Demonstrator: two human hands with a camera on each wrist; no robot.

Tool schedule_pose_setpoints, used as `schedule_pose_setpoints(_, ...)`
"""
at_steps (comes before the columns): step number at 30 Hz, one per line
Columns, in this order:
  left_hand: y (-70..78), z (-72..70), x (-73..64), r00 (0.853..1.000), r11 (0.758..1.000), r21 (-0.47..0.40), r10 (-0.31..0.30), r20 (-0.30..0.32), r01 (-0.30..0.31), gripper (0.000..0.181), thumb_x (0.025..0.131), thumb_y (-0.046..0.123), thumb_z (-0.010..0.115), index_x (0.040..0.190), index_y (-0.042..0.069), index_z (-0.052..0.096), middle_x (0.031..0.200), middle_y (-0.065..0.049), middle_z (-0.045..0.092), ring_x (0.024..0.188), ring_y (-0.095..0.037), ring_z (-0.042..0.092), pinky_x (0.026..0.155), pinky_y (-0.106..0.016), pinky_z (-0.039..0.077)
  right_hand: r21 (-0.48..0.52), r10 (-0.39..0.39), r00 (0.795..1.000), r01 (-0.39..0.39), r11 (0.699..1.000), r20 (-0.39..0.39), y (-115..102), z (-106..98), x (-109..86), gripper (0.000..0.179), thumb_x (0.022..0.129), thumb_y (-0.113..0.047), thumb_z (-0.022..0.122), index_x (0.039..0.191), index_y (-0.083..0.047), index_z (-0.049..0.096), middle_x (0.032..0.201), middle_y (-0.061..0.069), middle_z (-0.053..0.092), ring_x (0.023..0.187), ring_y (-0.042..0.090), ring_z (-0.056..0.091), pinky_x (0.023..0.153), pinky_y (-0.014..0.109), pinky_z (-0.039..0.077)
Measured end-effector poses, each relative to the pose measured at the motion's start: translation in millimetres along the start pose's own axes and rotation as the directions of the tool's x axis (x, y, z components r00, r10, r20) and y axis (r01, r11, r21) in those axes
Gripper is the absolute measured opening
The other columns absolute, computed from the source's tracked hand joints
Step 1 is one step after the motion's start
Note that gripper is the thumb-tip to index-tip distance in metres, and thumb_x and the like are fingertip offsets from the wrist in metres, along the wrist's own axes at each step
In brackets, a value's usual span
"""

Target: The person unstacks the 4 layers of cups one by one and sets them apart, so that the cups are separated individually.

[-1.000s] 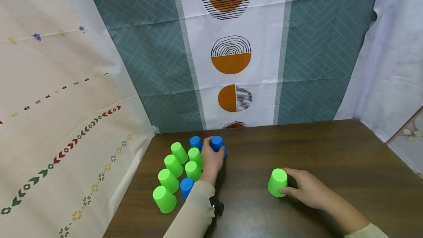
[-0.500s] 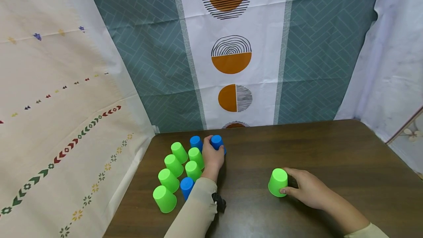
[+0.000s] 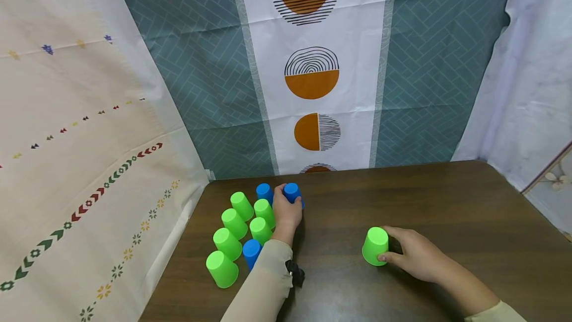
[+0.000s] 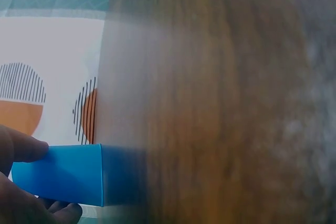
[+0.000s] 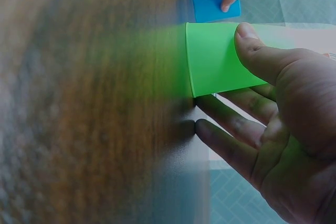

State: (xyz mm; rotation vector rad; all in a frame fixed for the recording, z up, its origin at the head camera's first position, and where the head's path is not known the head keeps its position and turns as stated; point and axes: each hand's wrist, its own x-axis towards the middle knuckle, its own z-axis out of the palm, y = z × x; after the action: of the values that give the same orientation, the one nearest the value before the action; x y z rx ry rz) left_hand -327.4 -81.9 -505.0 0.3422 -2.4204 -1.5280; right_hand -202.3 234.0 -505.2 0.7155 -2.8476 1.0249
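Note:
My left hand (image 3: 287,215) grips an upside-down blue cup (image 3: 292,192) at the back of the table, fingers and thumb round its sides. In the left wrist view the rim of that blue cup (image 4: 63,176) meets its own reflection on the wood. On the right, my right hand (image 3: 415,255) holds an upside-down bright green cup (image 3: 373,247) standing on the table. The right wrist view shows the thumb on one side of this green cup (image 5: 212,59) and fingers beyond and beneath it; the lower fingertips are near the tabletop.
Several green cups (image 3: 229,245) stand upside down in rows at the left of the brown table (image 3: 339,292). Among them are a blue cup (image 3: 264,193) at the back and another blue cup (image 3: 251,252), partly hidden by my left sleeve. Patterned cloths (image 3: 214,88) hang behind and beside the table.
My left hand and the blue cup have shifted very slightly toward the back. The right hand and its green cup have stayed in place.

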Motion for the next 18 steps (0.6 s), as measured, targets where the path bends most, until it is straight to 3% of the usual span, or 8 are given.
schedule_pose_setpoints(7, -0.8, -0.1, 0.3, 1.000, 1.000, 0.002, -0.010, 0.006, 0.010, 0.056, 0.099, 0.013, 0.073, 0.148, 0.010, 0.045, 0.151, -0.017, 0.052, 0.141, -0.043, 0.048, 0.111, -0.067, 0.040, 0.004, 0.023, 1.000, -0.023, 1.000, 0.001, -0.5, -0.1, 0.0, 0.064, 0.087, -0.040, 0.085, 0.138, -0.008, 0.063, 0.124, -0.008, 0.071, 0.122, 0.032, 0.066, 0.099, 0.057, 0.053)
schedule_pose_setpoints(18, -0.8, -0.8, -0.3, 1.000, 1.000, 0.008, 0.005, 0.006, -0.005, 0.054, 0.100, 0.013, 0.072, 0.147, 0.009, 0.046, 0.151, -0.018, 0.052, 0.140, -0.043, 0.049, 0.111, -0.066, 0.041, -0.009, 0.000, 1.000, 0.000, 1.000, 0.009, -0.5, -1.1, 1.1, 0.062, 0.088, -0.042, 0.084, 0.137, -0.011, 0.064, 0.119, -0.014, 0.070, 0.119, 0.029, 0.068, 0.098, 0.055, 0.054)
